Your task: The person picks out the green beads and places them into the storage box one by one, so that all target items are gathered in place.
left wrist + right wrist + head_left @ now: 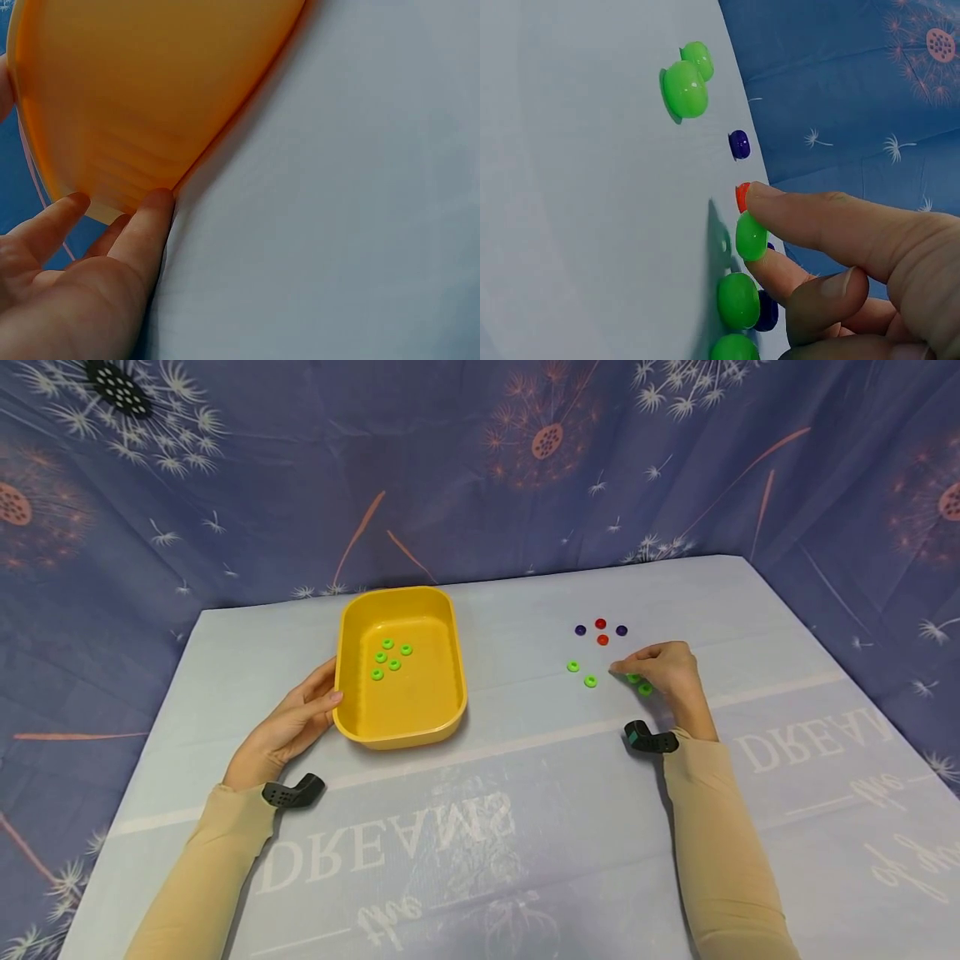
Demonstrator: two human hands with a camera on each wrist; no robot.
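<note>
A yellow plastic tray (401, 718) stands left of the table's middle, with several small green beads (394, 665) lying inside. My left hand (296, 718) holds its left side, thumb at the rim and fingers against the outer wall (150, 150). Over on the right, my right hand (663, 668) pinches a green bead (751, 236) between thumb and index finger, close over the table. Two green beads (738, 300) lie under that hand, and two more green beads (590, 681) lie to its left. The hand partly hides the dark bead behind it in the right wrist view.
Beyond the right hand lie two red beads (601, 624) and two dark purple beads (581, 630). A pale cloth with printed lettering covers the table (525, 760). Blue patterned fabric (465, 468) hangs along its back and sides. Each wrist wears a black band device (651, 739).
</note>
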